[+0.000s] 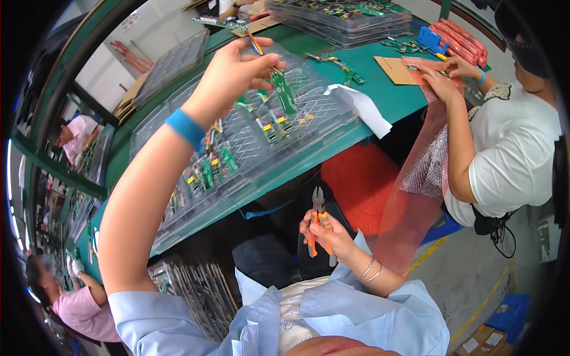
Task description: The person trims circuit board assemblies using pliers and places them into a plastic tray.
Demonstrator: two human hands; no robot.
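slanting its long axis steeply down rightward, a slim green circuit board (284, 94) hangs pinched in the left hand (238, 66); the right hand (333, 236) grips orange-and-grey pliers (319, 207).

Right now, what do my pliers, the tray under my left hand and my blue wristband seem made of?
Pliers: grey head with a slight sheen, probably steel; smooth orange grips, likely plastic or rubber. Tray: see-through with glossy highlights, so likely clear plastic. Wristband: matte, perhaps fabric or rubber; no weave discernible.
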